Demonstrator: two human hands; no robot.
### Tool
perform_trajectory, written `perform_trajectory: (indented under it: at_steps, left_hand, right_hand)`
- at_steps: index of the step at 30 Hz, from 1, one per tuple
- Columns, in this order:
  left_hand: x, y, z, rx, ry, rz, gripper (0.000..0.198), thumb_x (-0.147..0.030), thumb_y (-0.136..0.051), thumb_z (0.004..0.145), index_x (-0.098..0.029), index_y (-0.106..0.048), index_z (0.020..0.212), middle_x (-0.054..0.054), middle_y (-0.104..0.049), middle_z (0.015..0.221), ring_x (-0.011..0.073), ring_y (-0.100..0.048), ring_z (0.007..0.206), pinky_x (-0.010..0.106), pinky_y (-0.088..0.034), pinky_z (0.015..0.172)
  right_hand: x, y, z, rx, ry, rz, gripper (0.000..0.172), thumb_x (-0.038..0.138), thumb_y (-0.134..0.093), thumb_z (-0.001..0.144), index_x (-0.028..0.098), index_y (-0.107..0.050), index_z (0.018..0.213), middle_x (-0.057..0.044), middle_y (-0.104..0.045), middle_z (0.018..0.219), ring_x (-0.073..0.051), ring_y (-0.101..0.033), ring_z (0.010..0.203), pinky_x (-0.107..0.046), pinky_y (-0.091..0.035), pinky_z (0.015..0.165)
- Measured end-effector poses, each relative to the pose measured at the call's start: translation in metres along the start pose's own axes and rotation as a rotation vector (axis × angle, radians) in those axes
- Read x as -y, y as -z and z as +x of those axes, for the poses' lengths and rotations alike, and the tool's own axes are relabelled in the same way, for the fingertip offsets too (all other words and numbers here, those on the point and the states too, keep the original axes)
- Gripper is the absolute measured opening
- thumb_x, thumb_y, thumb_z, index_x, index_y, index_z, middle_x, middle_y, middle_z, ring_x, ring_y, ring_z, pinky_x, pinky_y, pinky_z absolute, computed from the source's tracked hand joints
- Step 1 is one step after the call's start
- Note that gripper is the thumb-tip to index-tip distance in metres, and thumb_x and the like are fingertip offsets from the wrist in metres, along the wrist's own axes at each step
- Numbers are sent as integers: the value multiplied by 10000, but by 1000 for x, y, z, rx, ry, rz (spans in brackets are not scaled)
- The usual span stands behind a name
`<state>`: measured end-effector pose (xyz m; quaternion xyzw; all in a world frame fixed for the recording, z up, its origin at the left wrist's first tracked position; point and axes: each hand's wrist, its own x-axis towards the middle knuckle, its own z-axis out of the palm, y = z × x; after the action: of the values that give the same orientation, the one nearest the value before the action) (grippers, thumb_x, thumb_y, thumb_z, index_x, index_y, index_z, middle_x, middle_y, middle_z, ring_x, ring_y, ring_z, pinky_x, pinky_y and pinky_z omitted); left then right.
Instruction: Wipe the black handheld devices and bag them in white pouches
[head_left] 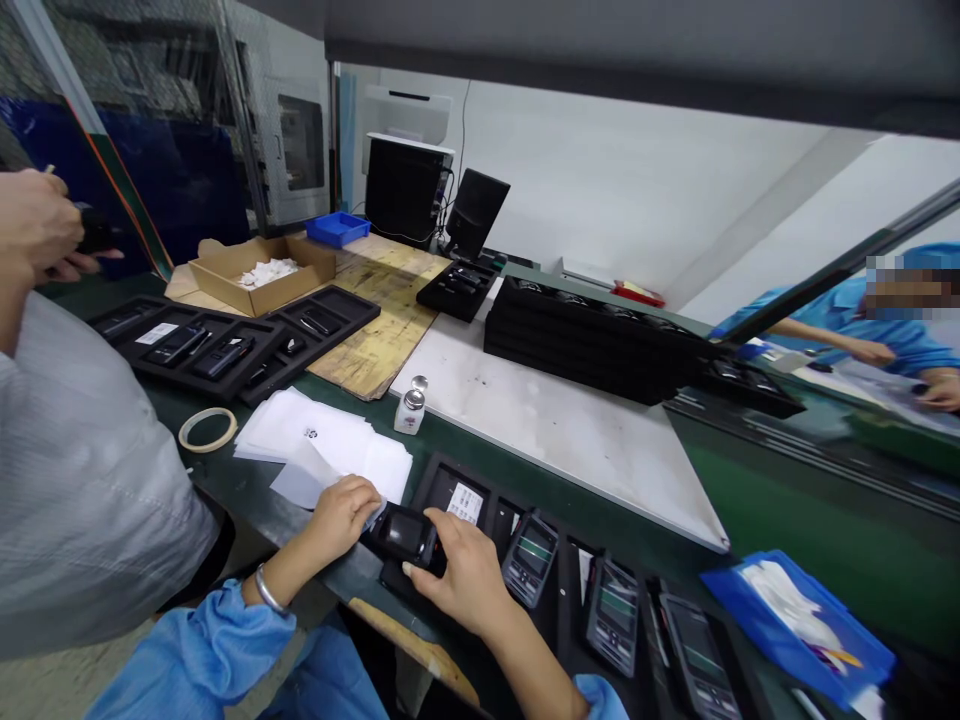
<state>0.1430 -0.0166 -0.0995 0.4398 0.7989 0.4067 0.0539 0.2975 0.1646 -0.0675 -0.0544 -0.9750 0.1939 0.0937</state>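
Here the right hand (461, 580) clasps a black handheld device (405, 535) over the 9 o'clock end of the black tray (435, 478), the left hand (341, 515) pinching a white wipe (379, 513) against it; wiping seems underway, and the next stroke wants a steady hold.

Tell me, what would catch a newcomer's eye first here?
Front and centre, the left hand holds a white wipe against a small black device gripped by the right hand. Just right of them, a black tray holds a row of similar devices; behind lie a stack of white sheets and a small bottle.
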Motion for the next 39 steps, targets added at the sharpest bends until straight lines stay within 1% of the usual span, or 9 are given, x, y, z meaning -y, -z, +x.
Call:
perform_trajectory:
  at_steps: [4,9,12,14,20,23,28,32,39]
  left_hand:
    - [-6,3,-3,-20,10,-48,216,-220,-513,949,-206,-662,793,43,-674,848,193,-603,875,323,-468,819]
    - [0,5,-4,-83,86,-120,171,-204,-553,904,-201,-645,759,45,-666,885,201,-594,907,339,-469,837]
    - [5,6,-3,-101,131,-175,134,-177,-577,861,-188,-641,744,50,-652,910,195,-604,894,328,-479,822]
    - [5,7,-3,-90,142,-200,131,-172,-589,845,-185,-644,727,42,-637,875,187,-602,855,314,-477,786]
    - [-14,13,-5,-34,114,-217,157,-174,-596,849,-201,-661,709,16,-607,818,181,-578,857,308,-442,802]
    - [-23,14,-7,-27,107,-206,160,-187,-592,860,-207,-660,716,18,-610,823,189,-570,872,316,-434,810]
    - [-29,14,-9,-52,131,-190,174,-211,-567,875,-207,-626,711,23,-603,796,193,-566,832,316,-434,777]
    - [-31,12,-6,-87,150,-186,166,-218,-562,870,-199,-611,713,23,-601,785,190,-565,809,313,-426,754]
    - [-36,12,-12,-148,201,-188,187,-272,-545,888,-192,-626,739,13,-614,755,173,-561,724,283,-412,663]
  right_hand:
    - [-3,-2,2,-67,-90,38,551,363,-684,769,145,-526,1249,-116,-669,1088,-276,-648,976,-405,-515,872]
    - [-1,-7,-3,-61,35,36,570,349,-705,742,167,-525,1252,-113,-658,1148,-274,-635,1017,-405,-508,900]
    - [2,-10,0,-93,27,-20,581,364,-714,739,164,-527,1252,-119,-658,1132,-286,-631,1003,-418,-505,891]
    - [5,-11,3,-52,38,-29,584,365,-726,729,159,-534,1241,-106,-667,1073,-281,-633,965,-409,-507,868]
    - [11,-5,9,-30,-5,11,582,343,-728,726,159,-530,1241,-91,-666,1037,-259,-637,935,-381,-509,845]
    - [11,-3,9,12,50,30,584,345,-735,723,163,-533,1240,-81,-671,1024,-261,-637,929,-385,-515,842]
    - [9,-3,7,-110,-2,12,597,348,-717,749,160,-513,1277,-123,-650,1152,-285,-625,1035,-411,-508,901]
    - [13,-5,4,-34,109,40,609,353,-743,720,165,-528,1258,-104,-668,1097,-277,-631,982,-415,-515,889]
    - [-2,-2,10,-284,-24,102,563,404,-667,809,152,-490,1280,-142,-649,1153,-299,-631,1050,-442,-523,908]
